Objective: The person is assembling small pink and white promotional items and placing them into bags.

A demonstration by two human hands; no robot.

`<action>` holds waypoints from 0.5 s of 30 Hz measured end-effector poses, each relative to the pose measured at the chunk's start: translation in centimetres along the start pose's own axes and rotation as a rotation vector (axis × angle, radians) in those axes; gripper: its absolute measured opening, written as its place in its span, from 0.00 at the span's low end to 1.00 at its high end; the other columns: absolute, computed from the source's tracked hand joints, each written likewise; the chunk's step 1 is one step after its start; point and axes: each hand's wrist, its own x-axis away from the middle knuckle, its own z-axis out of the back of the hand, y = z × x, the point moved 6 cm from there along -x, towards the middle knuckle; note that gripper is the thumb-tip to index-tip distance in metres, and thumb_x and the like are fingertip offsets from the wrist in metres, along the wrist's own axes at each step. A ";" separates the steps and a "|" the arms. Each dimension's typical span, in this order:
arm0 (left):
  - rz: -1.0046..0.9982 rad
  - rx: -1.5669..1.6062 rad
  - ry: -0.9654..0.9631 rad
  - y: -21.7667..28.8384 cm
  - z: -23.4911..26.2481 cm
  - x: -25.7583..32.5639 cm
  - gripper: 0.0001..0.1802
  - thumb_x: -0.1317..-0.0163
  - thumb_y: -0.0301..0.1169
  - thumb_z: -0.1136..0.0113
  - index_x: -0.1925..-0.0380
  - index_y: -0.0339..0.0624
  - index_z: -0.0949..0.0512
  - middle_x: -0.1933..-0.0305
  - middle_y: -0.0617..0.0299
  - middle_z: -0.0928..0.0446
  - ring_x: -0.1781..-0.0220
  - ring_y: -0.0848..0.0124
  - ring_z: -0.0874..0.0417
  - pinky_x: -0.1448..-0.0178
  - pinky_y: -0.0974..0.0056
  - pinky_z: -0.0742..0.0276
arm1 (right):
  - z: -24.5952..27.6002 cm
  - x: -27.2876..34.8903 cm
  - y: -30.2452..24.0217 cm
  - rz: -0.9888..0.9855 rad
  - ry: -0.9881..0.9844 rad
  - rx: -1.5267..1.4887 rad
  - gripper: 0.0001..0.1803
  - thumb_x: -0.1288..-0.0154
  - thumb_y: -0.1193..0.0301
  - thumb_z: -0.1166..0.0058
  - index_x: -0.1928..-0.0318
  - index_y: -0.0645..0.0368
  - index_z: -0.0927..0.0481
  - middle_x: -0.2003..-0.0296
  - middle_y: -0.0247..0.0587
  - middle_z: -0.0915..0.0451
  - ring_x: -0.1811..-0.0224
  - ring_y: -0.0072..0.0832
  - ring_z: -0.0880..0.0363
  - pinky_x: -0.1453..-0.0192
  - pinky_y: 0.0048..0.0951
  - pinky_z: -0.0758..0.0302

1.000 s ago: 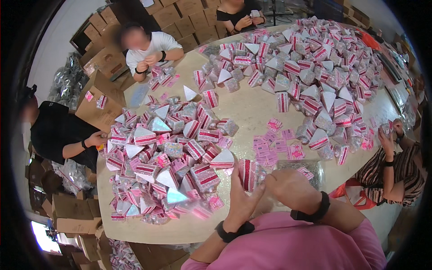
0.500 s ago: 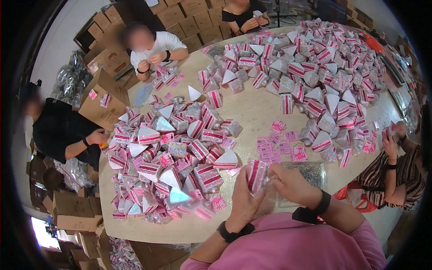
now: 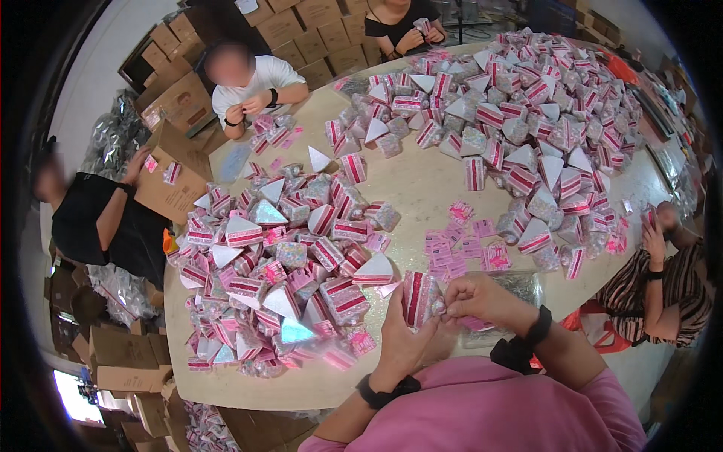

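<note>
My left hand [image 3: 403, 343] is wrapped round a toy cake slice [image 3: 419, 300] in clear plastic, with pink and white layers and a dark red band. It is held up above the table's near edge. At its right side, the fingers of my right hand [image 3: 486, 297] are pinched together close to the bunched wrapping; what lies between them is too small to tell. Below that hand a bit of pink card [image 3: 476, 324] shows, and I cannot tell whether it is held. Behind it lies a clear plastic tray or bag [image 3: 520, 286], partly covered by my arm.
A heap of wrapped cake slices [image 3: 282, 301] lies to the left, a larger heap [image 3: 520, 120] at the far right. Pink cards [image 3: 452, 252] are scattered ahead of my hands. Several co-workers surround the table [image 3: 407, 181]; one at left holds a cardboard box [image 3: 173, 169].
My right hand's fingers have shifted slightly left and down against the wrapping, uncovering the pink card. The cake slice has turned slightly. The co-worker at left has raised a hand to the box.
</note>
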 end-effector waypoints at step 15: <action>0.041 -0.070 -0.055 -2.6 -0.5 0.2 0.44 0.49 0.33 0.32 0.36 0.30 0.45 0.42 0.44 0.32 0.41 0.62 0.27 0.39 0.62 0.31 | 0.0 -0.1 1.5 -0.074 0.133 0.322 0.09 0.40 0.73 0.42 0.73 0.66 0.23 0.74 0.41 0.20 0.70 0.21 0.20 0.67 0.23 0.23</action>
